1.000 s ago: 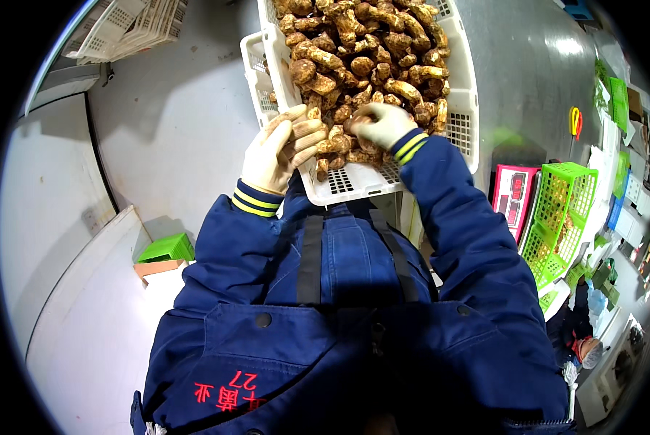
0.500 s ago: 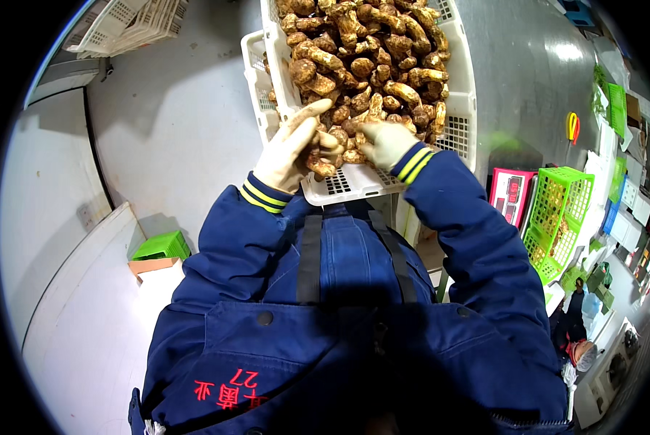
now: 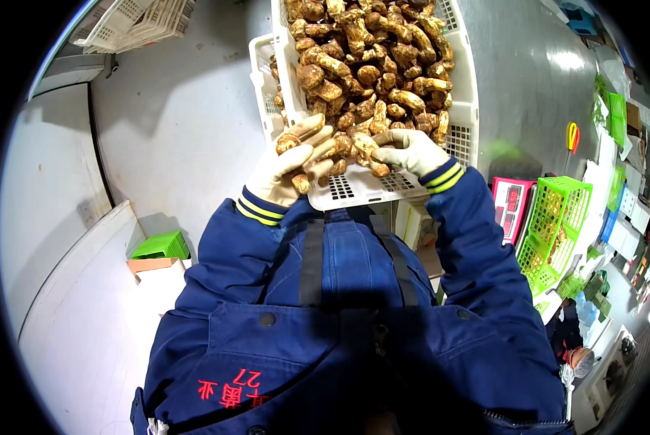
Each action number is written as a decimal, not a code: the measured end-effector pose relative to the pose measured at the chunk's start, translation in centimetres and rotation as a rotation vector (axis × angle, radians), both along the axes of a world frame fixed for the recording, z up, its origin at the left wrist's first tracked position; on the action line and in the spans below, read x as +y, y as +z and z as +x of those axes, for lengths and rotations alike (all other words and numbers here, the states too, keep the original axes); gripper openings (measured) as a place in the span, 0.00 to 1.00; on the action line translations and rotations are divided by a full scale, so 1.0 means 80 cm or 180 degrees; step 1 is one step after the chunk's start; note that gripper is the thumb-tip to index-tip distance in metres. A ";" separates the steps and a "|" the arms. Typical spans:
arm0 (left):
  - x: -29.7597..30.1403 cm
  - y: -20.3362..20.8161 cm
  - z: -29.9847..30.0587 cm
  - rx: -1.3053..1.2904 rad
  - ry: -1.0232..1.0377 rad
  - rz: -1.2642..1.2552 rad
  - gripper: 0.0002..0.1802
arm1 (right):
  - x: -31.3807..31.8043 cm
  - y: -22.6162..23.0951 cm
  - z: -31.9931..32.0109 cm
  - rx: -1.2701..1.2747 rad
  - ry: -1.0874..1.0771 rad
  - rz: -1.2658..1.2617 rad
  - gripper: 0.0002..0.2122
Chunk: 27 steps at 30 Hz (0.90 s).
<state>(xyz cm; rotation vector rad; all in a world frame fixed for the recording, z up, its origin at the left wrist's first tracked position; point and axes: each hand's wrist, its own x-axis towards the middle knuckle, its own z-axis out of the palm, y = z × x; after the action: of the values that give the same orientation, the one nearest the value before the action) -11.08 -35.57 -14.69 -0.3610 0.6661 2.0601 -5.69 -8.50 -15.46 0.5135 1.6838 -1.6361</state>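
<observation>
Brown, knobbly mushrooms (image 3: 368,72) fill a white perforated crate (image 3: 417,190) in front of me. Over its near left corner my gloved left hand (image 3: 289,163) is curled around mushrooms; a round brown cap (image 3: 287,143) shows between thumb and fingers, and the pale end of another mushroom (image 3: 300,184) sticks out below. How many it holds is hidden. My gloved right hand (image 3: 418,152) pinches a long, pale-stemmed mushroom (image 3: 367,148) between thumb and fingers, just above the crate's near end.
A second white crate (image 3: 262,83) shows beneath the full one at the left. To the right are a pink-edged scale (image 3: 512,206), green baskets (image 3: 557,217) and yellow-and-red scissors (image 3: 572,138). White crates (image 3: 133,25) are stacked far left. A person (image 3: 575,341) is at the lower right.
My right hand has drawn back from the pile to the right and now grips a long mushroom. The left hand has turned, showing a round cap in its grasp.
</observation>
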 end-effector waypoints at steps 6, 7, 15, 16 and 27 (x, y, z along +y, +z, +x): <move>0.009 0.004 -0.003 -0.0139 0.0263 0.1194 0.42 | -0.054 -0.007 -0.018 0.1677 0.0828 0.1421 0.23; 0.008 0.007 -0.009 -0.0218 0.0260 0.1207 0.41 | -0.066 -0.032 -0.019 0.2076 0.1296 0.2141 0.24; -0.033 -0.018 -0.027 0.0041 0.0118 0.1050 0.42 | -0.062 -0.058 -0.029 0.0897 -0.0046 0.0879 0.16; -0.030 -0.020 -0.025 0.0066 0.0173 0.1152 0.41 | -0.048 -0.050 -0.028 0.0720 -0.0341 0.0693 0.18; 0.028 -0.005 -0.003 -0.0135 -0.0060 0.0393 0.35 | -0.004 0.011 -0.007 0.0190 -0.1683 -0.2151 0.26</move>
<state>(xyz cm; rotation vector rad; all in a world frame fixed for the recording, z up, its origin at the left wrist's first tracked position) -11.28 -33.33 -15.05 -0.3249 0.5123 2.0585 -6.26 -8.78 -14.62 0.5890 0.9594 -2.4706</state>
